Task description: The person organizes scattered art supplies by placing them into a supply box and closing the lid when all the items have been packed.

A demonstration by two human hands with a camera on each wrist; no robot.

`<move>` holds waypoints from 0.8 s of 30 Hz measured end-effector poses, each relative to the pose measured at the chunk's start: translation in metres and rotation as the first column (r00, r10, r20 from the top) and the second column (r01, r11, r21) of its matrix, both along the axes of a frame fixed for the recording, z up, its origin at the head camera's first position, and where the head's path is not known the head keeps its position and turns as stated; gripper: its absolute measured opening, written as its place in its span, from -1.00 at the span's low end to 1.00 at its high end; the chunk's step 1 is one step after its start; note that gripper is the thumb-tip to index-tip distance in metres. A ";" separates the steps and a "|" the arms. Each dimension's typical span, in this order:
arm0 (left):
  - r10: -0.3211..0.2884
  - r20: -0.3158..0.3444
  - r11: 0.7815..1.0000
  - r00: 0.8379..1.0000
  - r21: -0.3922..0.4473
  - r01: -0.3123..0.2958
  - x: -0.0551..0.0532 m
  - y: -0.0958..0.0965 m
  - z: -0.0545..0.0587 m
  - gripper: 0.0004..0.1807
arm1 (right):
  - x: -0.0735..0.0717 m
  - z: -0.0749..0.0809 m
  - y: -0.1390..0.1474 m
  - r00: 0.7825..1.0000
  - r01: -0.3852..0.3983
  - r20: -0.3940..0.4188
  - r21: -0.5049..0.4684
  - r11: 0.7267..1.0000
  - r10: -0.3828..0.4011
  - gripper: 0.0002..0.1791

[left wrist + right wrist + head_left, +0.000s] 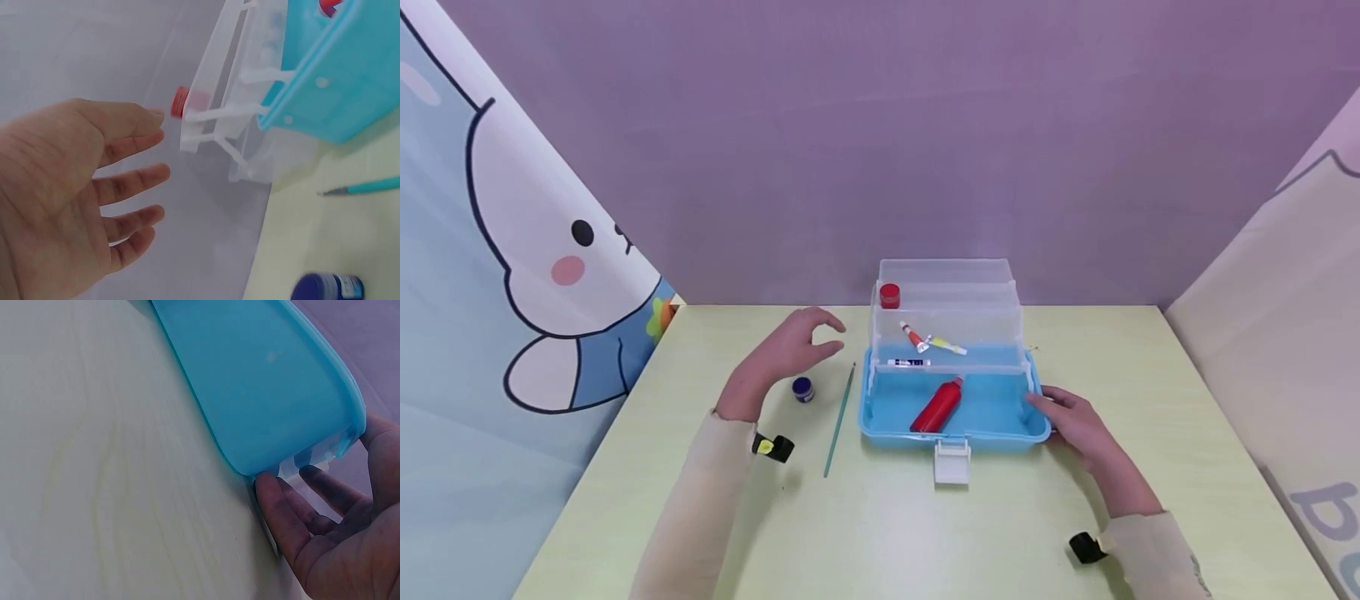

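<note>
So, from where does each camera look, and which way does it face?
Head: worn on the head, looks forward and down at the table and open box; left hand, right hand and sleeves show.
Left wrist: worn there, looks past left palm and fingers at the box's side.
Right wrist: worn there, looks at the box's outside; right hand shows, fingers touching it.
Head and left wrist both show the brush and blue jar.

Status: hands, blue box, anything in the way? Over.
Left hand empty. Right hand gripping blue box at right end. Box open, red bottle inside. Brush and jar on table, left of box.
</note>
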State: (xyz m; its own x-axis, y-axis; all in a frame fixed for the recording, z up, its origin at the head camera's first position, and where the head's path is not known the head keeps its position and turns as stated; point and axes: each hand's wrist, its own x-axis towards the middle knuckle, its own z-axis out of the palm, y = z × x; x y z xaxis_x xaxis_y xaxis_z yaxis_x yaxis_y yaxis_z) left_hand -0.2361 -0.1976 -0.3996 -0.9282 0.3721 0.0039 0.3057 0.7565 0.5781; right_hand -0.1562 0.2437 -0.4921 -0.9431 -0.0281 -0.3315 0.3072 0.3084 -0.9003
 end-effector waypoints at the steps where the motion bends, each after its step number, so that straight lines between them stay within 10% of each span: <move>1: 0.006 0.008 1.000 1.000 -0.004 -0.006 0.002 -0.003 -0.002 -0.68 | 0.000 0.000 0.000 1.000 0.002 0.001 -0.001 1.000 -0.002 -0.17; 24: 0.069 0.042 0.989 0.997 0.127 -0.073 0.041 -0.057 -0.062 -0.61 | 0.000 -0.003 0.001 1.000 0.008 0.006 -0.022 1.000 -0.007 -0.16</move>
State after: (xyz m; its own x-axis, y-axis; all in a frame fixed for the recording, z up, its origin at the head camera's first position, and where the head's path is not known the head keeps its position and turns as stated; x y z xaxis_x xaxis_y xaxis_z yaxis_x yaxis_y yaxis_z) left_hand -0.1948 -0.2547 -0.4613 -0.9526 0.3040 0.0120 0.2302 0.6946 0.6816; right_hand -0.1564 0.2445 -0.4950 -0.9413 -0.0283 -0.3364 0.3148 0.2863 -0.9049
